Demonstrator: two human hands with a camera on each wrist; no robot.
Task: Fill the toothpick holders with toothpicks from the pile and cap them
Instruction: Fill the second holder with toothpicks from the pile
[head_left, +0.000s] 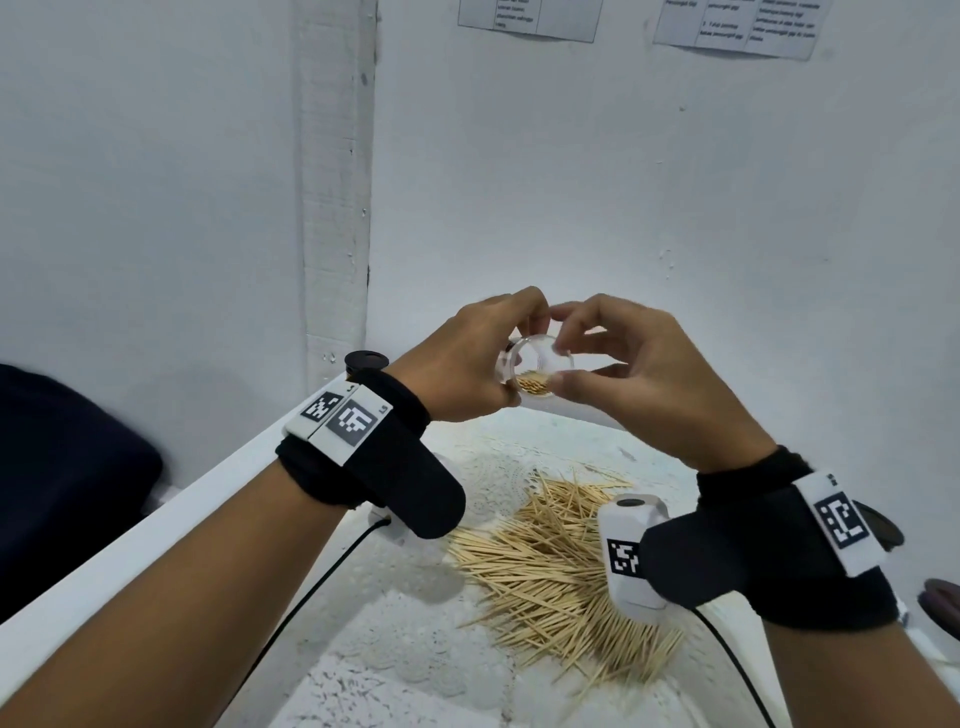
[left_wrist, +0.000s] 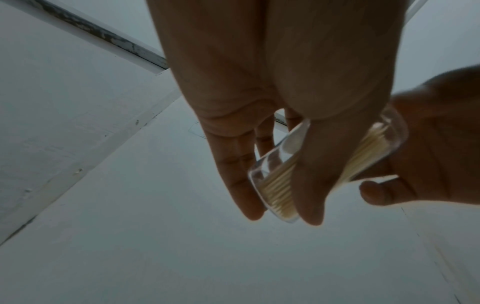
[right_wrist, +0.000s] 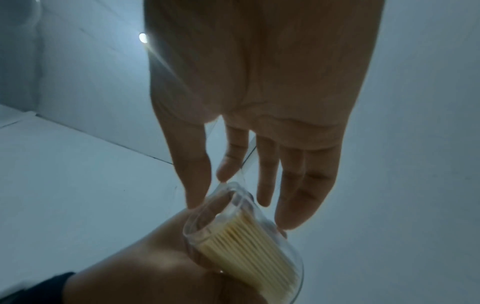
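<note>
A clear toothpick holder (head_left: 537, 366) with a bundle of toothpicks inside is held up in the air above the table, its round end turned toward me. My left hand (head_left: 522, 353) grips its body between thumb and fingers, which the left wrist view (left_wrist: 283, 214) also shows around the holder (left_wrist: 275, 185). My right hand (head_left: 561, 349) pinches the near end with thumb and fingertips. In the right wrist view the right hand (right_wrist: 239, 205) meets the holder (right_wrist: 246, 240). Whether a clear cap sits there I cannot tell. The toothpick pile (head_left: 550, 566) lies on the table below.
The table carries a white lace cloth (head_left: 395, 649) and has a white rail (head_left: 156, 519) along its left edge. White walls stand close behind. A dark bulky thing (head_left: 67, 467) is at the left, and a dark round object (head_left: 940, 603) at the right edge.
</note>
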